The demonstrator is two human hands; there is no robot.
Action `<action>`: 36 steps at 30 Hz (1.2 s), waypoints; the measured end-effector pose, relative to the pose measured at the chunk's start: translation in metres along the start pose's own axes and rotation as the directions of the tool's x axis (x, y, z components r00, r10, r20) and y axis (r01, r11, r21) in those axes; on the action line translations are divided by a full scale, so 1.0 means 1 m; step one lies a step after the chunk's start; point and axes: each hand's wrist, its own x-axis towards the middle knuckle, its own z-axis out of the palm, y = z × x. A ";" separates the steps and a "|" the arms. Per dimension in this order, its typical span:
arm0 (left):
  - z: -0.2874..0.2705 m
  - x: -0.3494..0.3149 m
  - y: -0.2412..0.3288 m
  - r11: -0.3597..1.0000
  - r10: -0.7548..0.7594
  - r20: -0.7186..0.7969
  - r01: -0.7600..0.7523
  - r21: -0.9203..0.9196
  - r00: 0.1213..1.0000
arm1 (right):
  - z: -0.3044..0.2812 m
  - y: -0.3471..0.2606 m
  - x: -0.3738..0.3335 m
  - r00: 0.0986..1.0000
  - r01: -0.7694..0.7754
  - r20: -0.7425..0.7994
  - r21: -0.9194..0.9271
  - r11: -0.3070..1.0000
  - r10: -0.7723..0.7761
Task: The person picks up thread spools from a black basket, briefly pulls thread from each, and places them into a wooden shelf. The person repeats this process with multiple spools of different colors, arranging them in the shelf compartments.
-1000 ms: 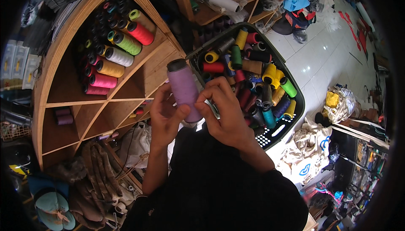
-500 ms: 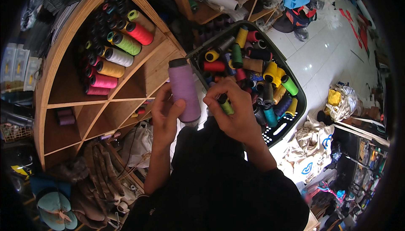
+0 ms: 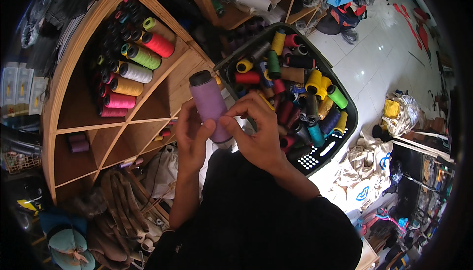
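Observation:
A tall purple thread spool with a black top rim is tilted in front of me, and my left hand is closed around its lower part. My right hand is closed in a pinch, thumb and forefinger tips against the spool's right side. Whatever the pinch holds is too small to make out. Just beyond my right hand stands a dark plastic basket heaped with spools, among them a bright green spool and a teal spool.
To the left, a wooden shelf with slanted compartments bears stacked spools, including a red spool and a pink spool. Cream cloth bags lie right of the basket on the tiled floor. Caps sit at lower left.
My right hand has moved left, and its fingertips now meet the purple spool. The spool leans a little more to the left, still in my left hand.

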 end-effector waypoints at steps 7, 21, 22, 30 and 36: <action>-0.001 -0.001 0.001 0.993 -0.071 0.028 0.073 -0.088 0.997 | -0.001 0.006 -0.002 0.997 -0.073 0.027 0.001 0.997 0.073; -0.014 -0.002 -0.006 0.836 -0.297 0.180 0.346 -0.425 0.938 | 0.004 0.030 -0.001 0.911 -0.392 0.153 0.611 0.688 0.383; -0.011 -0.002 -0.007 0.861 -0.305 0.122 0.328 -0.389 0.945 | 0.007 0.028 -0.001 0.916 -0.374 0.132 0.615 0.694 0.378; -0.008 -0.001 -0.009 0.854 -0.320 0.085 0.326 -0.405 0.944 | 0.014 0.044 0.000 0.917 -0.400 0.198 0.453 0.797 0.347; 0.004 0.006 -0.004 0.909 -0.244 -0.012 0.225 -0.350 0.970 | 0.009 0.033 -0.007 0.949 -0.166 0.294 0.155 0.974 0.115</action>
